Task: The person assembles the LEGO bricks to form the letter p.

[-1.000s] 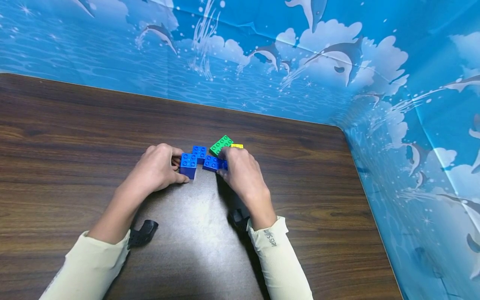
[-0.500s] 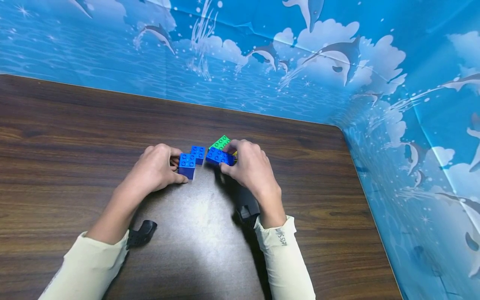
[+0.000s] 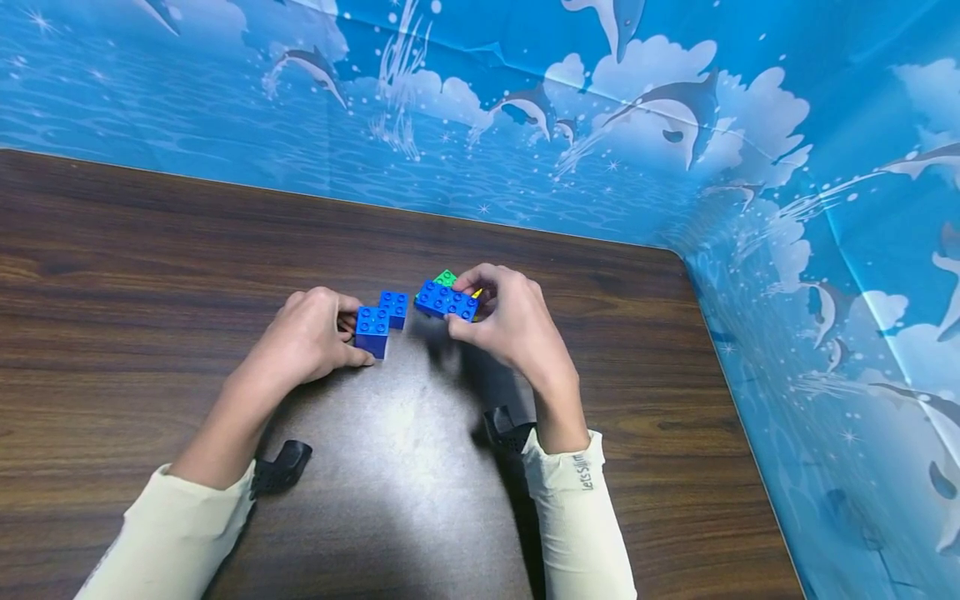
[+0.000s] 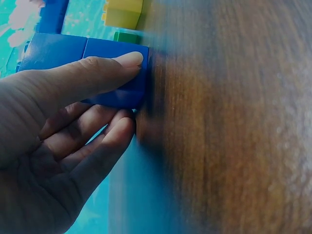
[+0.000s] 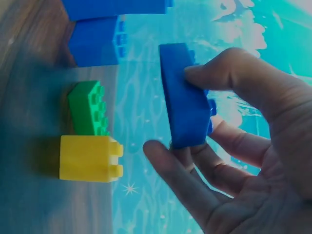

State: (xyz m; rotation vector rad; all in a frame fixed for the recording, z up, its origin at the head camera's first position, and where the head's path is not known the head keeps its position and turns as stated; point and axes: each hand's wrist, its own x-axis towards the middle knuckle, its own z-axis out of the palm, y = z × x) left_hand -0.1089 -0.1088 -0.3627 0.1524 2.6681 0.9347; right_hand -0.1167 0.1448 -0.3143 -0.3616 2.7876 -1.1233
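My left hand (image 3: 311, 337) grips a stack of two blue toy bricks (image 3: 372, 333) that stands on the table, the thumb along its near side. The seam between the two bricks shows in the left wrist view. Just behind the stack is another blue brick (image 3: 393, 308). Between thumb and fingers of my right hand (image 3: 517, 321) is a longer, flat blue brick (image 5: 185, 100), studs up, raised above the table. Beyond that hand lie a green brick (image 5: 87, 108) and a yellow brick (image 5: 85, 158), both partly covered in the head view.
The dark wood-grain table (image 3: 187, 250) extends to both sides. A blue curtain (image 3: 450, 167) printed with dolphins hangs along its far and right edges. Black wrist mounts (image 3: 281, 467) sit under both sleeves (image 3: 577, 517).
My right hand has picked up the long blue brick from beside the green one and moved it up and slightly right. The left hand stays on its stack.
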